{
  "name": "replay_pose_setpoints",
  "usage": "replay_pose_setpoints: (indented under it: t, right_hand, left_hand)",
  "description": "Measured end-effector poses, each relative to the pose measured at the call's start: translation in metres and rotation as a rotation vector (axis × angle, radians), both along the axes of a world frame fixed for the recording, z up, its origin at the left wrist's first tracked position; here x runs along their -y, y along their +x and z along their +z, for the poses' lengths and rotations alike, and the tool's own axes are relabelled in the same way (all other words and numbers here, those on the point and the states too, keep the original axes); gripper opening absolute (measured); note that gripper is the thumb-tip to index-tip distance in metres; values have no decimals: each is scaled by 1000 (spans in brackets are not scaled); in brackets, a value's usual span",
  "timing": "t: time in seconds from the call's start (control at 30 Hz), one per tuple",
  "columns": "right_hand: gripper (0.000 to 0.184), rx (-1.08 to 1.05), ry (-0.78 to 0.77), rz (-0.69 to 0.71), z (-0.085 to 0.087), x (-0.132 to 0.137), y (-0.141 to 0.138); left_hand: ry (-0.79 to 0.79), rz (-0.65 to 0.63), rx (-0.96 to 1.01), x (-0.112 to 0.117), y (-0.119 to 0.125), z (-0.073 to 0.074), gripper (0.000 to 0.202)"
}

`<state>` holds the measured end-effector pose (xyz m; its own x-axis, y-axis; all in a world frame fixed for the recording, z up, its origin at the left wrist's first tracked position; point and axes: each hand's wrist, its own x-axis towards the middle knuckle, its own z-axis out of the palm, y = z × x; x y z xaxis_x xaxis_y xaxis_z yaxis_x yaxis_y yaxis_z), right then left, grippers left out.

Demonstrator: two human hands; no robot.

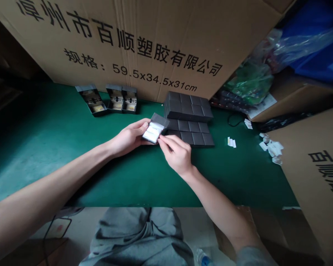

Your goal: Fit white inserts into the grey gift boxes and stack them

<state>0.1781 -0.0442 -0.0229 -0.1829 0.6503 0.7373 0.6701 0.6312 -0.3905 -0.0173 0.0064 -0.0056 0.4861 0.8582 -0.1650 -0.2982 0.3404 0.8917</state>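
Observation:
My left hand [130,137] is closed around a small black box [158,120], its thumb along the near side. The lid stands open, and a white insert [152,132] shows inside. My right hand [178,152] pinches the box's lower right edge with thumb and fingertips; whether a bit of the insert is also between them is hidden. Just behind and to the right are several closed black boxes [187,107], stacked and in rows. Three more boxes stand open at the back left, among them an open box [96,105] with something yellowish inside.
Behind the green tabletop [100,181] rises a large printed carton [144,44]. Small white slips [231,142] lie to the right, near a heap of white paper pieces [273,148]. Another carton [316,159] borders the right side. Plastic bags [252,81] sit at the back right.

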Motion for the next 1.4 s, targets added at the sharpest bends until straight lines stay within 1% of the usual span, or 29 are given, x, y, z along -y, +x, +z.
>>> replay_pose_setpoints:
  t: [0.07,0.13,0.23,0.3,0.4,0.47,0.53,0.7,0.83,0.9,1.07,1.2,1.4]
  right_hand:
    - [24,-58,-40,24,2,2,-2]
    - [25,-143,-115,45,7,3,-4]
    - [26,-303,-256,43,14,4,-7]
    - [25,-422,-362,25,17,4,-7]
    - [27,-594,-542,4,20,1,-4]
    - [31,-670,-650,19,21,0,-1]
    - [32,-699,-702,45,22,-2,1]
    - [31,-722,-687,84,22,-4,4]
    - [26,-737,-708,97,21,-4,5]
    - [26,-755,-720,94,21,-4,6]
    - [33,-755,-742,86,24,-5,7]
    - [34,-741,-723,72,27,-2,4]
    - [28,-887,-645,95,23,1,-4]
  left_hand:
    - [-20,5,-1,0,0,0,34]
    - [-36,4,18,-1,0,1,35]
    - [-26,-15,41,0,-1,4,42]
    - [-1,-30,51,2,-1,7,46]
    - [65,-56,51,3,-2,7,46]
    - [119,-64,33,4,-2,5,46]
    - [171,-50,8,3,-3,2,49]
    - [281,-36,-19,0,-4,-6,54]
    - [344,-42,-37,-1,-5,-5,53]
    - [349,-39,-46,-2,-5,-5,54]
    - [298,-58,-38,0,-5,-5,59]
    - [218,-58,8,3,-3,-4,60]
    - [124,-63,84,4,0,3,54]
